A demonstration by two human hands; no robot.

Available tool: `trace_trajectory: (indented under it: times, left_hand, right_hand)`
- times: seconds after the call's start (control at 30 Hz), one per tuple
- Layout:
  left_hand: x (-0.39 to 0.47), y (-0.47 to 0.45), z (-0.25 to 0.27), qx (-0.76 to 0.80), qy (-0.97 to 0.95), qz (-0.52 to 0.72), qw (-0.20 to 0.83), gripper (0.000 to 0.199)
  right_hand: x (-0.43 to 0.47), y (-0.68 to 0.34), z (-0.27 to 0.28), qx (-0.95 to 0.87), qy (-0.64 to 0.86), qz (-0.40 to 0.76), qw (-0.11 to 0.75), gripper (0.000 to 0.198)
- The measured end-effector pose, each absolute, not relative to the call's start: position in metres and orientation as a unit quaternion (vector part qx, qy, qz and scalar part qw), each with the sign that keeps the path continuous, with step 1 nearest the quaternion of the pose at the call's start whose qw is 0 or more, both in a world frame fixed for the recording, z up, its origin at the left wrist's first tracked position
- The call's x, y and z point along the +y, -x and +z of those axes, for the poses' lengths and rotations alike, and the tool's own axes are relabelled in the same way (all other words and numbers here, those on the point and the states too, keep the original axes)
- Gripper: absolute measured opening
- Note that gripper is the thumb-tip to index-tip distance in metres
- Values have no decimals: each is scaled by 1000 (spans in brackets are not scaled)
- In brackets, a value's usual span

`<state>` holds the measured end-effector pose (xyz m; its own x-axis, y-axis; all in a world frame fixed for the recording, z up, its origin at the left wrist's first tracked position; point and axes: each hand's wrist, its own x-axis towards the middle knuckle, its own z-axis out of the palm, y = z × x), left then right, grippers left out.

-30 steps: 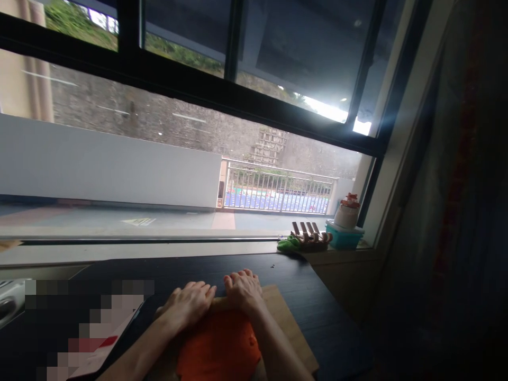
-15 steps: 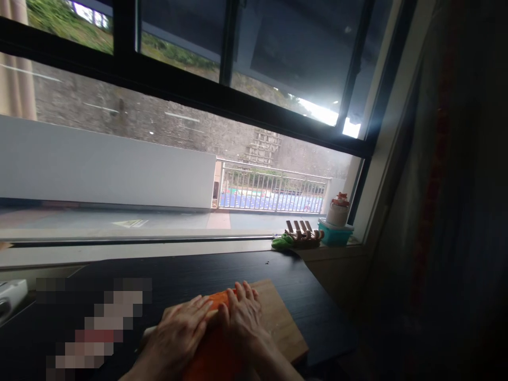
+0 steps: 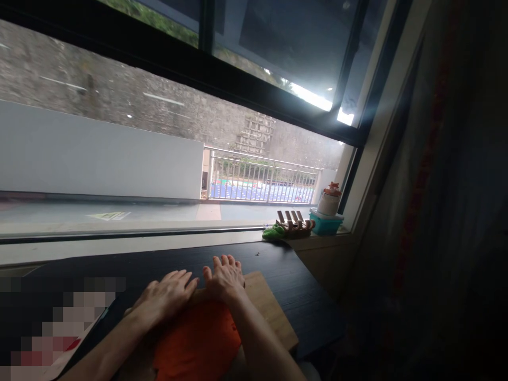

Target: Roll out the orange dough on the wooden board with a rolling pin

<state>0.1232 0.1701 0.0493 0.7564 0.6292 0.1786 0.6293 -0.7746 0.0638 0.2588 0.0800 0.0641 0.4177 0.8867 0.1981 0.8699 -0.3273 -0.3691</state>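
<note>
An orange sheet that looks like dough (image 3: 198, 338), ragged at its lower left edge, lies flat in front of me on a wooden board (image 3: 266, 304). Past its far edge, a pale bar like a rolling pin (image 3: 201, 295) shows between my hands; they cover most of it. My left hand (image 3: 169, 292) rests over the bar's left part, fingers stretched forward. Over its right part lies my right hand (image 3: 225, 275), palm down with fingers spread. Both hands are open, neither wrapped round the bar as far as I can see.
The board lies on a dark table (image 3: 278, 264) against a window sill. On the sill are a green cloth-like item (image 3: 273, 233), a brown rack-like object (image 3: 296, 222), a teal box (image 3: 327, 223) and a jar (image 3: 328, 203) on top. A blurred patch hides the lower left.
Both hands have slid forward, away from me, over the bar. More of the orange sheet now shows between my forearms. The view has tilted down and turned slightly right.
</note>
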Motion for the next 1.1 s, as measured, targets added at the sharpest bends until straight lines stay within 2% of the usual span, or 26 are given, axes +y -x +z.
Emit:
trace_trajectory:
  times: [0.13,0.27,0.43,0.6,0.8,0.97,1.1]
  left_hand:
    - [136,-108,45,-364,927,-93,5,52]
    - [97,-87,41,-329,938,-110,-8,52]
    - [88,-80,26,-278,946,-162,29,55]
    - [128,-114,43,-279,957,-81,-3,58]
    - [175,-172,62,-232,972,-39,-2,53]
    - [193,-192,59,-229,973,-21,-11,62]
    - [186,-178,56,-246,969,-15,-6,58]
  right_hand:
    - [47,-243,53,-538,808,-12,242,54]
    - [6,-226,31,-541,795,-54,269,50]
    - [-29,-228,13,-584,742,-117,308,52]
    - [-21,-249,32,-576,772,-51,262,29]
    - [-6,-266,45,-544,808,-37,222,24]
    - [-12,-263,54,-518,815,-73,249,16]
    - [-12,-256,37,-545,800,-122,221,13]
